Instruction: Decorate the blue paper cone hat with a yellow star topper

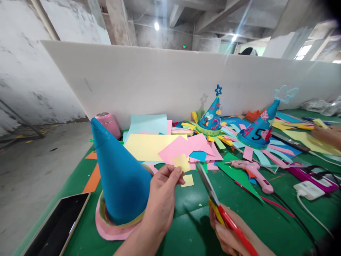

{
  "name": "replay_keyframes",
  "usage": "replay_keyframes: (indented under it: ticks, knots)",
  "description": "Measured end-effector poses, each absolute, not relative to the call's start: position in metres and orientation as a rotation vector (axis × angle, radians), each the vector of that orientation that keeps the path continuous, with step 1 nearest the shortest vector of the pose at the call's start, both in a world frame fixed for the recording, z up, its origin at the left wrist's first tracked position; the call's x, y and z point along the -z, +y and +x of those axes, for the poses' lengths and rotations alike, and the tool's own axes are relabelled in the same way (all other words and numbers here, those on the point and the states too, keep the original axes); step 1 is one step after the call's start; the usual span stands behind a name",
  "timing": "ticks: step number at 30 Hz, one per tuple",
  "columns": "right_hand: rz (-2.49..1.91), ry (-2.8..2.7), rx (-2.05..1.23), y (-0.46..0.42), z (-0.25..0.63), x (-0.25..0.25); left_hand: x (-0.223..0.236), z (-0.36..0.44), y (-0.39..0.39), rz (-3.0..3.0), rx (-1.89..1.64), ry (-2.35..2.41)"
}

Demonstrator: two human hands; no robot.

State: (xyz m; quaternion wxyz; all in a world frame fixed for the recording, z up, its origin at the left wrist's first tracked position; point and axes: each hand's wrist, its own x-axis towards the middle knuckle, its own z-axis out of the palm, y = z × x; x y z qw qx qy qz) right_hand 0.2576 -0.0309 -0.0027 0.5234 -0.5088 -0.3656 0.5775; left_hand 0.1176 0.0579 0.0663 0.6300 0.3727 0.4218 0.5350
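Note:
Between thumb and fingers, my left hand (pixel 163 193) pinches a small yellow paper piece (pixel 182 162) above the table. My right hand (pixel 233 229) is closed around scissors (pixel 222 213) with red and yellow handles; their blades point up and away, apart from the paper. A second small yellow paper piece (pixel 188 180) lies on the green table just beyond my left fingers. Left of that hand stands a plain blue paper cone hat (pixel 119 177) with a pink and yellow brim, partly hidden by my wrist.
A phone (pixel 60 224) lies front left. Coloured paper sheets (pixel 146 145) and two decorated cone hats (pixel 211 115) stand before a white board (pixel 149 81). To the right are a pink glue gun (pixel 252 170), its cord, a purple power strip (pixel 317 177) and another person's hand (pixel 327 137).

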Motion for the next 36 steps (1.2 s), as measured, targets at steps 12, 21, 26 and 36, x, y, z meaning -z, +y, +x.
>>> replay_keyframes:
  ticks: [12, 21, 26, 36]
  knots:
    - [-1.119, -0.792, -0.898, 0.004, 0.224, -0.051, -0.056, 0.135, 0.033, 0.849, -1.035, 0.844]
    - [-1.115, -0.761, -0.883, 0.005, 0.226, -0.044, -0.06, 0.135, 0.03, 0.865, -0.999, 0.865]
    - [-1.133, -0.819, -0.862, 0.005, 0.227, -0.044, -0.058, 0.135, 0.032, 0.874, -0.998, 0.828]
    - [-1.189, -0.773, -0.885, 0.005, 0.225, -0.052, -0.06, 0.135, 0.033, 0.728, -0.954, 0.756]
